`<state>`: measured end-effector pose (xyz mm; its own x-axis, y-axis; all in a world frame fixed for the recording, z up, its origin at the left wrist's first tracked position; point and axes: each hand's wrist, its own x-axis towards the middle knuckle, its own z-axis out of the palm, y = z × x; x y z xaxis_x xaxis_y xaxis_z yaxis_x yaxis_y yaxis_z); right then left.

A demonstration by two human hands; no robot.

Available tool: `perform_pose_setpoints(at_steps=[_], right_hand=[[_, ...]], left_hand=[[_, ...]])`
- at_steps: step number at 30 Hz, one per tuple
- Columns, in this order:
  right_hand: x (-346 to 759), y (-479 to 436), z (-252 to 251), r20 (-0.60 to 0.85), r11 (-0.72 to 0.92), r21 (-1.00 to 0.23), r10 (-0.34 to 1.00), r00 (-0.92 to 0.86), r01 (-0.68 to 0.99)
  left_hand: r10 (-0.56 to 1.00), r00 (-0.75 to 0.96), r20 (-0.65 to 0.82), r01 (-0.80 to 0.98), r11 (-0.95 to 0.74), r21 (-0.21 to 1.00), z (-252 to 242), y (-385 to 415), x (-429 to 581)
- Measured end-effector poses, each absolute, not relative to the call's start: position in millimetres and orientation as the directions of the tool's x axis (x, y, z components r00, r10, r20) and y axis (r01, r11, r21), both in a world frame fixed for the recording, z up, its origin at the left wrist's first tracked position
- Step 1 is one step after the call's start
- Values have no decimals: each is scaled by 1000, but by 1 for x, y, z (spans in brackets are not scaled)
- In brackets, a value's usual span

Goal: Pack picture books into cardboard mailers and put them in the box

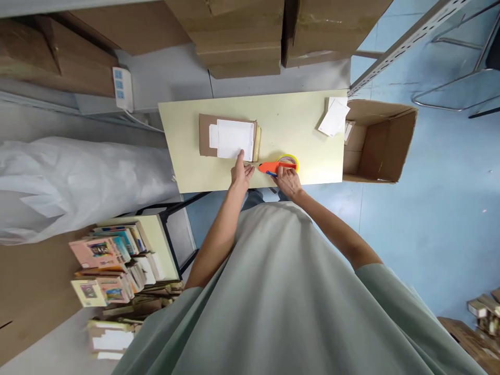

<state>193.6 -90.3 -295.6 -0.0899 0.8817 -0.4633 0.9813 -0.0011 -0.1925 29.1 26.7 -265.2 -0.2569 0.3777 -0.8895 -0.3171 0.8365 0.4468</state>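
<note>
A brown cardboard parcel (pixel 207 143) lies on the pale yellow table (pixel 304 125), with a white label (pixel 235 138) on its top and tape along its right edge. My left hand (pixel 241 174) is at the parcel's lower right corner, thumb on the label's lower edge and the other fingers apart. To the right, my right hand (pixel 288 181) has its fingers closed on an orange tape dispenser (pixel 270 166) with a yellow-rimmed roll. A small blue item (pixel 271 174) shows by the fingertips of my right hand; I cannot make out what it is.
White papers (pixel 334 117) lie at the table's right end, beside an open cardboard box (pixel 378 146). Large cartons (pixel 242 36) stand beyond the table. A power strip (pixel 123 88), a big white bag (pixel 78 182) and stacked books (pixel 105 250) are on the left.
</note>
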Motion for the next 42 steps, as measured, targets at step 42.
perform_pose_setpoints(at_steps=[42], right_hand=[[182,-94,-294,-461,158,-326,835,-302,932]], left_hand=[[729,-529,-435,769,628,117,-262,79,76]])
